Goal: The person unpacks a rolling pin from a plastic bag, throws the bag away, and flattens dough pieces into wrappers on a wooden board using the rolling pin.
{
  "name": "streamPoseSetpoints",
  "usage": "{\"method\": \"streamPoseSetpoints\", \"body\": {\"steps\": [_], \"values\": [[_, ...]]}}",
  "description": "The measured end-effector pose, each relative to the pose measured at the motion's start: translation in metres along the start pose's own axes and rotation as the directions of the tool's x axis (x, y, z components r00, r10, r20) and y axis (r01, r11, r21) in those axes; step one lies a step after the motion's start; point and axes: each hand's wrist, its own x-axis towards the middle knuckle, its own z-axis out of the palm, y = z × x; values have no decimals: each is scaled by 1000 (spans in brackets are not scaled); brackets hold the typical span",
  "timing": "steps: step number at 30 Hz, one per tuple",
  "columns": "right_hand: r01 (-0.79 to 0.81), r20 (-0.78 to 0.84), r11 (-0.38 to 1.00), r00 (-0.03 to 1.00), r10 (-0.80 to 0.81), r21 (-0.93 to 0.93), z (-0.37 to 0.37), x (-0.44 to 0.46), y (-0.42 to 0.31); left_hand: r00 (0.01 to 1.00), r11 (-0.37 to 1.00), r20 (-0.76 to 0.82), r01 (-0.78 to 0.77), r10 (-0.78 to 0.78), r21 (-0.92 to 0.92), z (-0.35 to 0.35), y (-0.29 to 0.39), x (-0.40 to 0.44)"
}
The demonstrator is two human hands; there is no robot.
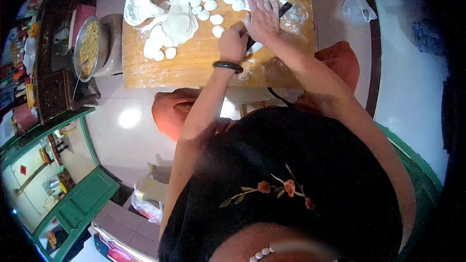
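Observation:
A dark rolling pin [286,9] lies slanted on the floured wooden board, under my right hand [263,18]. That hand is flat on it with fingers stretched out and apart. My left hand [233,43], with a dark bangle at the wrist, is closed beside the pin's near end; what its fingers hold is hidden. A bit of white dough [257,47] shows under the pin between my hands. Several small flattened dough rounds [210,5] are scattered to the left of my right hand. Further left lies an overlapping pile of rolled dough wrappers [178,25].
The wooden board [184,70] has loose flour at its far right. A white flour-dusted container [137,8] stands at its far left. Left of the board, a metal bowl of filling [89,48] holds a utensil. A plastic bag [359,8] lies on the right.

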Motion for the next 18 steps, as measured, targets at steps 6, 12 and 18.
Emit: {"method": "streamPoseSetpoints", "body": {"steps": [6,12,18], "values": [[-52,161,996,985,63,-69,-38,-73,35,998,982,-50,22,-32,-187,0,-21,-10],[85,106,993,990,-93,75,-49,-92,63,963,961,-215,103,-160,-255,-80,-57,5],[121,-19,987,993,-120,110,-33,-79,64,779,983,-608,-64,157,172,-106,-92,13]]}}
